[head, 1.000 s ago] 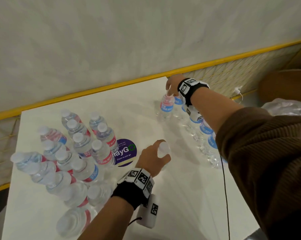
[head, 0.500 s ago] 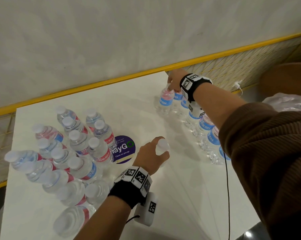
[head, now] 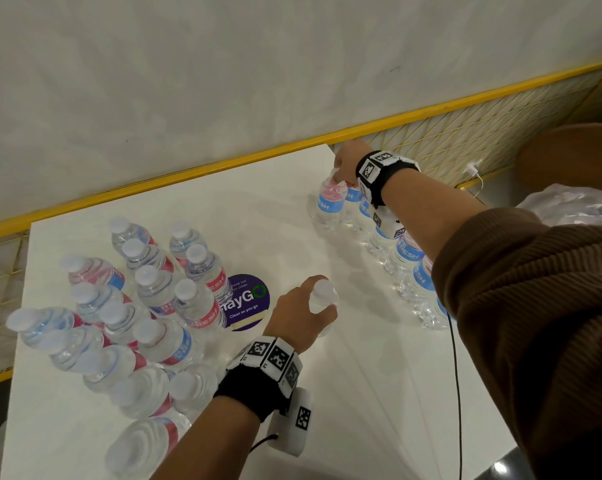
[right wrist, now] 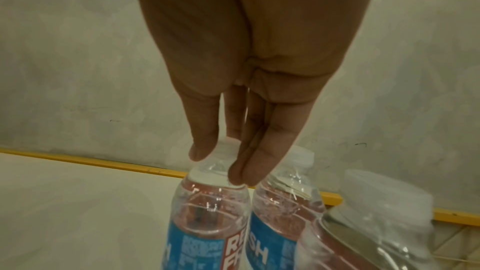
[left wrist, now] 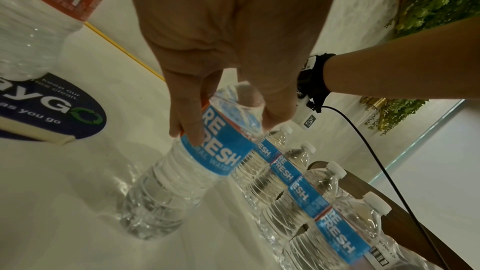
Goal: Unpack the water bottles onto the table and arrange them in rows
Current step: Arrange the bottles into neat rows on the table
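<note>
My left hand [head: 301,313] grips a clear water bottle [head: 322,299] by its shoulder in mid-table; in the left wrist view this bottle [left wrist: 187,176] stands on the white table with my left hand [left wrist: 221,126] curled round its neck and blue label. My right hand [head: 344,164] pinches the cap of the far bottle [head: 329,202] at the back end of a row [head: 407,261] along the right edge. In the right wrist view my right hand [right wrist: 223,163] has its fingertips [right wrist: 202,153] either side of that bottle's cap [right wrist: 226,151]. A loose cluster of bottles [head: 147,306] stands at the left.
A round purple sticker [head: 249,301] lies on the white table [head: 258,216]. A yellow rail [head: 188,174] and wire mesh [head: 483,133] border the table's far side, against a pale wall. A black cable [head: 457,375] hangs near the right edge. Crumpled plastic wrap [head: 576,206] sits at the right.
Both hands have stayed on their bottles. The right hand's far bottle has shifted a little toward the back corner; the left hand's bottle stays mid-table.
</note>
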Action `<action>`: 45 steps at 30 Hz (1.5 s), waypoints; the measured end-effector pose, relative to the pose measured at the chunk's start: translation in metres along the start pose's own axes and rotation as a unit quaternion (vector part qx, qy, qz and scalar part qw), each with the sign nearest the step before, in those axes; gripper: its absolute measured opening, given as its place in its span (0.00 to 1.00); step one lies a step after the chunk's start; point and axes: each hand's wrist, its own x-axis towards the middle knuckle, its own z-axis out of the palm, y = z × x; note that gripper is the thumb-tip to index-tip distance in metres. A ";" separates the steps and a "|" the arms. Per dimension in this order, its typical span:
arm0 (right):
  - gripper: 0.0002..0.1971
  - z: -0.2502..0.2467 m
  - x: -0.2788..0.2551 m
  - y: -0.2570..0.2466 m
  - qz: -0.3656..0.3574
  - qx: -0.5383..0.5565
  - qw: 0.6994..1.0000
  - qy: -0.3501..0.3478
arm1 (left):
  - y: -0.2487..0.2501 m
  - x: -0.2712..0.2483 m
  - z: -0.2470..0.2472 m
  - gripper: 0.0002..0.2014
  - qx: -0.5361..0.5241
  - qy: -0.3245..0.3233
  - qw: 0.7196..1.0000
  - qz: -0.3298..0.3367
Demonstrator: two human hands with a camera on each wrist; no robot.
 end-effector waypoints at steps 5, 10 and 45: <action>0.15 0.001 0.001 0.001 0.011 -0.002 1.000 0.008 | 0.000 -0.001 0.000 0.18 -0.007 -0.001 1.000 0.001; 0.14 -0.001 0.003 0.000 0.014 -0.020 1.000 -0.001 | 0.000 0.000 -0.001 0.18 -0.015 0.001 1.000 -0.003; 0.13 0.056 -0.188 -0.023 -0.176 -0.043 0.982 -0.060 | -0.002 -0.087 -0.105 0.23 0.422 -0.128 0.890 -0.113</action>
